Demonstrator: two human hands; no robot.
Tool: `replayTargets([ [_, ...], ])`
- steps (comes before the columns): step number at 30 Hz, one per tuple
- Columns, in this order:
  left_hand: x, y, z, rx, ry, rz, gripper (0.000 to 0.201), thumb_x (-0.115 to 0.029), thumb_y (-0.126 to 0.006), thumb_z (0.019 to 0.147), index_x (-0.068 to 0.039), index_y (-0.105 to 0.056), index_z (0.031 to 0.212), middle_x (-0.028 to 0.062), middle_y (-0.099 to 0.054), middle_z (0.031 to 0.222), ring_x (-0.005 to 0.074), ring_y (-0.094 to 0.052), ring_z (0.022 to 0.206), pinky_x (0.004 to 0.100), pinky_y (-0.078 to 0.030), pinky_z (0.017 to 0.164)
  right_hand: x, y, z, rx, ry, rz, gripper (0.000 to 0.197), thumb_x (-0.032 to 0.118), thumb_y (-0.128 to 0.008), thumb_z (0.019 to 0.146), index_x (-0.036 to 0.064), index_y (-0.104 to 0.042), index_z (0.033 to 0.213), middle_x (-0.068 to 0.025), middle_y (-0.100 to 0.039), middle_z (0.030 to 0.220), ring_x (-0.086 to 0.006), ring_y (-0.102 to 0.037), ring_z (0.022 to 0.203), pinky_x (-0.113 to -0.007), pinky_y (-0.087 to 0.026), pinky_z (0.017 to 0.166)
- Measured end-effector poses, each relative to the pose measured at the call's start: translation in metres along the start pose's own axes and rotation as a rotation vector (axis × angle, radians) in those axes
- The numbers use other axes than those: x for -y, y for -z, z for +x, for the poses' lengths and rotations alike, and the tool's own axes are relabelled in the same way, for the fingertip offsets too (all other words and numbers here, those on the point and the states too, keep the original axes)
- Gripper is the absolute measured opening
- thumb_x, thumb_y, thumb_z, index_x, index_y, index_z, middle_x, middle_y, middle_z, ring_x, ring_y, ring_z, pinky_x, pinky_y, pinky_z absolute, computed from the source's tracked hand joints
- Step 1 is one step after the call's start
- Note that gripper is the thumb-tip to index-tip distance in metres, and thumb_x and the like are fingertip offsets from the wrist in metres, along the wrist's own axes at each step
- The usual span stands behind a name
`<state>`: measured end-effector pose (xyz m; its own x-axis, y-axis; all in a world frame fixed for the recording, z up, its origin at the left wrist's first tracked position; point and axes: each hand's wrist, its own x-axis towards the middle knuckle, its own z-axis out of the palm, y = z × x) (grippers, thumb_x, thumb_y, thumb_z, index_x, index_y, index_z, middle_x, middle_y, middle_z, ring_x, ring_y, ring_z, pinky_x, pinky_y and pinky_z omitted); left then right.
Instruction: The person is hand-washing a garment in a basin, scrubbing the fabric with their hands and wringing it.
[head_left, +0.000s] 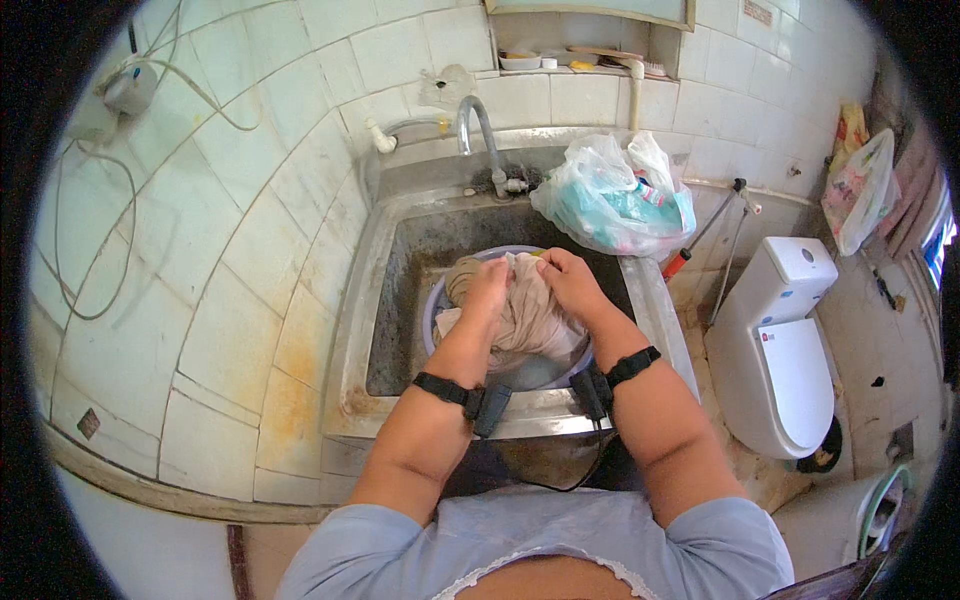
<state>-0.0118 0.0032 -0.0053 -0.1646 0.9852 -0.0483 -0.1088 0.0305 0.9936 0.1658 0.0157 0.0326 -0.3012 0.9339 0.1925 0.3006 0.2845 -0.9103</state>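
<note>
Two-handed fabric handling
Our left grip point(488, 288) and right grip point(574, 286) both pinch the beige cloth point(527, 318), bunched in the basin point(428, 325). We should work it low — fold by fold — so drips stay within the sink point(388, 290).

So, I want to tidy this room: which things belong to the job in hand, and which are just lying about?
In use:
crumpled beige cloth, held in the left hand and right hand
round pale-purple basin
rectangular grey metal sink

Lying about, it seems:
bulging white-and-turquoise plastic bag
small white dish
</note>
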Motion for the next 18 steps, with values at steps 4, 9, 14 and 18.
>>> replayTargets([
  [4, 0.008, 0.008, -0.002, 0.057, -0.009, -0.055, 0.027, -0.030, -0.049, 0.096, -0.006, -0.062, 0.098, 0.0035, -0.062, 0.088, 0.0162, -0.059, 0.080, 0.0331, -0.048, 0.070, 0.008, -0.010, -0.001, -0.010, 0.053, -0.043, 0.022, 0.021, -0.060, 0.090, 0.0005, -0.063, 0.096, -0.0085, -0.063, 0.081, -0.0185, -0.058, 0.076, -0.033, -0.047, 0.071],
  [9, -0.001, -0.005, -0.016, -0.090, 0.055, 0.128, 0.030, -0.028, -0.052, 0.091, -0.001, -0.065, 0.091, 0.0093, -0.065, 0.084, 0.0198, -0.062, 0.075, 0.0384, -0.050, 0.063, 0.016, -0.016, -0.006, 0.039, 0.167, -0.028, 0.016, 0.013, -0.058, 0.086, -0.0019, -0.062, 0.086, -0.0027, -0.057, 0.074, -0.0119, -0.051, 0.072, -0.029, -0.044, 0.065],
  [14, -0.027, -0.029, -0.033, -0.003, -0.045, 0.082, 0.033, -0.031, -0.052, 0.093, -0.001, -0.065, 0.092, 0.0091, -0.065, 0.086, 0.0188, -0.059, 0.078, 0.0390, -0.048, 0.069, -0.008, 0.013, 0.001, 0.039, 0.029, -0.018, 0.017, 0.014, -0.059, 0.088, -0.0017, -0.063, 0.090, -0.0028, -0.060, 0.078, -0.0126, -0.053, 0.072, -0.028, -0.044, 0.067],
  [18, -0.010, -0.018, -0.031, -0.015, -0.010, -0.110, 0.026, -0.024, -0.057, 0.089, 0.000, -0.066, 0.087, 0.0077, -0.065, 0.083, 0.0166, -0.059, 0.075, 0.0351, -0.048, 0.063, -0.006, -0.004, -0.002, 0.016, 0.135, -0.115, 0.018, 0.013, -0.059, 0.088, -0.0039, -0.064, 0.092, -0.0108, -0.064, 0.080, -0.0180, -0.058, 0.074, -0.030, -0.047, 0.072],
])
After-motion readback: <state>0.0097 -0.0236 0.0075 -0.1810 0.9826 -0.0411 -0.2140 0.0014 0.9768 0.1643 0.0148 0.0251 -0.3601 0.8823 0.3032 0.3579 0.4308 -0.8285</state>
